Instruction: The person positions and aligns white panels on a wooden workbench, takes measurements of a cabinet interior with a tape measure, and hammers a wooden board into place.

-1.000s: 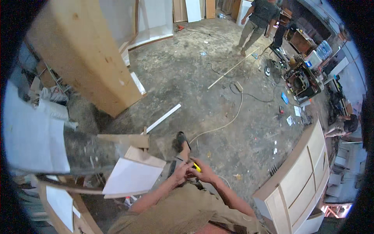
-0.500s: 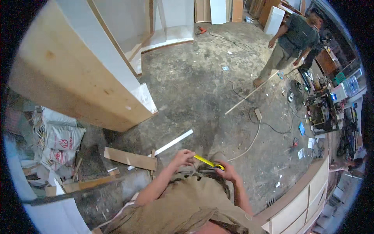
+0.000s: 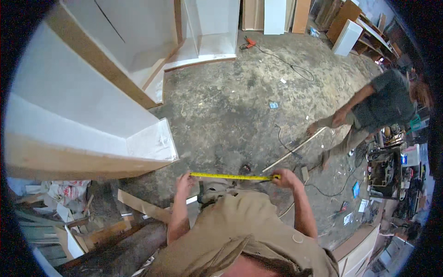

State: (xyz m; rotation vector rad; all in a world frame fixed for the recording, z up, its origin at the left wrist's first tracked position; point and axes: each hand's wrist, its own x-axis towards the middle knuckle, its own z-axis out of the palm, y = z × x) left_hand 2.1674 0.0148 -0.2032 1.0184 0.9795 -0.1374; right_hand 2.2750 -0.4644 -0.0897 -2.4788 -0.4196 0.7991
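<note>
A yellow tape measure (image 3: 230,176) stretches across in front of my body, its blade pulled out between my two hands. The free end of the blade is pinched in my left hand (image 3: 184,181). Around the tape's case, at the other end, my right hand (image 3: 287,179) is closed; its fingers hide most of the case. Just beyond my left hand stands a large white and wood-edged cabinet (image 3: 150,143), apart from the tape.
A co-worker (image 3: 385,104) bends over at the right, by a long thin wooden strip (image 3: 295,150) on the floor. Behind lies an orange corded tool (image 3: 249,42). Boards (image 3: 143,205) and sacks (image 3: 69,191) lie at the left. Cables and tools clutter the right.
My hands have moved apart and the blade is drawn out much longer. My view has shifted, and the co-worker now bends lower, toward the strip.
</note>
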